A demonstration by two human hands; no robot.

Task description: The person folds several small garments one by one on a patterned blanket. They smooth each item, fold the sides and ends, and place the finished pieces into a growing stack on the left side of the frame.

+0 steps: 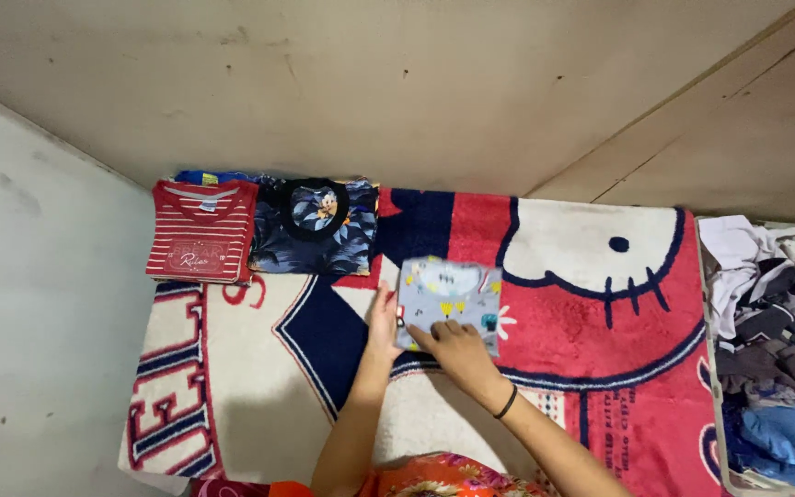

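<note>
Grey folded garment (448, 299) lies at frame centre on the blanket (600, 304); left hand (383, 324) flat against its left edge, right hand (457, 350) spread flat on its lower edge.

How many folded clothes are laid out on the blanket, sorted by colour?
Red striped folded shirt: 1
Dark blue floral folded garment: 1
Grey printed folded garment, under both hands (left hand, right hand): 1
Total: 3
The heap of unfolded clothes at the right is uncounted.
</note>
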